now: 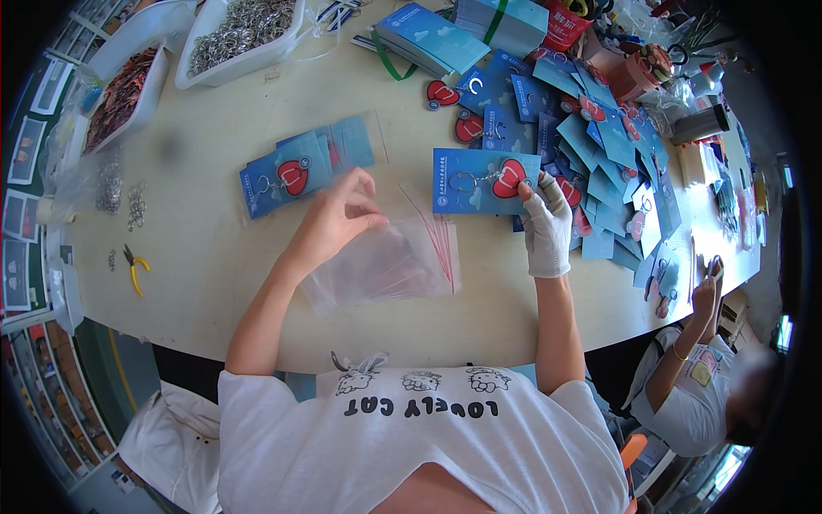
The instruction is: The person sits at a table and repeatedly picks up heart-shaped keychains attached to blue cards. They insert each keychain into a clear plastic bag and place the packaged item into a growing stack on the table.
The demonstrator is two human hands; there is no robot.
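Glossy blue card [485,181] pinched by gloved right hand [546,224]; bare left hand [336,216] fingers pinch clear plastic sleeves [390,261].

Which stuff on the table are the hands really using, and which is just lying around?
In use:
left hand picking at the clear bags
gloved right hand holding a blue card with a red heart keyring

Lying about:
yellow pliers
tray of metal rings
tray of brown bits
bagged cards
loose card pile
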